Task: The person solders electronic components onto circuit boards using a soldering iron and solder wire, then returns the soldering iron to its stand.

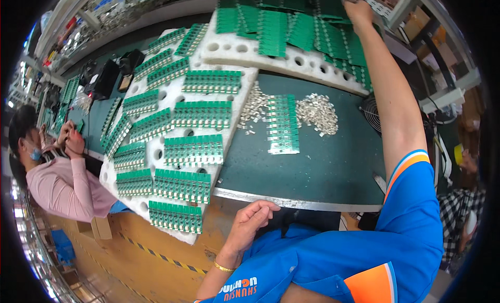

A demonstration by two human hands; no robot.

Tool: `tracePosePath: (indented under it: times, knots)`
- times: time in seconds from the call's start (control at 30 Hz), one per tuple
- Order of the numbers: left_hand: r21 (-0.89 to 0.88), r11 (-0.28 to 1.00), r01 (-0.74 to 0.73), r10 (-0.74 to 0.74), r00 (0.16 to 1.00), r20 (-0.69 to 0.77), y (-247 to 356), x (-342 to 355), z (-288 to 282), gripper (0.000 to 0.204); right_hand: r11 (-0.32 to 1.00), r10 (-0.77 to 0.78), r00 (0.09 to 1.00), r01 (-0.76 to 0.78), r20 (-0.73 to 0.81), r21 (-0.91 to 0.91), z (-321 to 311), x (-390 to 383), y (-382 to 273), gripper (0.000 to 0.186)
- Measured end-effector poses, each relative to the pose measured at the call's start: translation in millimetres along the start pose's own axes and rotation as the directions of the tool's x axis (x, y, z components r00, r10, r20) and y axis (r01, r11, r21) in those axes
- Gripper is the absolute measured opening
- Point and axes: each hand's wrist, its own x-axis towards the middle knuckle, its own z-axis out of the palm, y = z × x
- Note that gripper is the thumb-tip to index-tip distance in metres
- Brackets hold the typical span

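Note:
My right hand (358, 11) reaches far forward to the back edge of a white foam slab (208, 54) covered with green circuit boards (272, 33). Its fingers are curled at those boards; what they pinch, if anything, is hidden. By the front edge of the table, my left hand (253, 224) is loosely closed, with nothing seen in it. One green circuit board panel (283, 125) with rows of metal parts lies on the dark table, between two heaps of small silvery metal pieces (316, 114).
Another holed foam slab (242, 102) on the left carries several populated board panels (182, 186) and juts past the table edge. A black fan (371, 114) stands by my right arm. At left, a co-worker in pink (65, 186) handles something small.

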Motion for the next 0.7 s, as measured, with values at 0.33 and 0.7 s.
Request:
tracePosePath:
  times: [0.33,0.7]
  knots:
    - [-0.068,0.970,-0.233,0.237,0.970,0.059,-0.9,22.5,32.2,0.017,0.615,-0.567,0.580,-0.174,0.585,0.769,-173.1,-242.7,-180.2,0.022]
    - [0.163,0.961,-0.224,0.154,0.921,0.358,-21.0,17.6,79.6,0.029,0.640,-0.254,0.788,-0.299,0.562,0.708,-286.0,-383.4,-176.8,0.012]
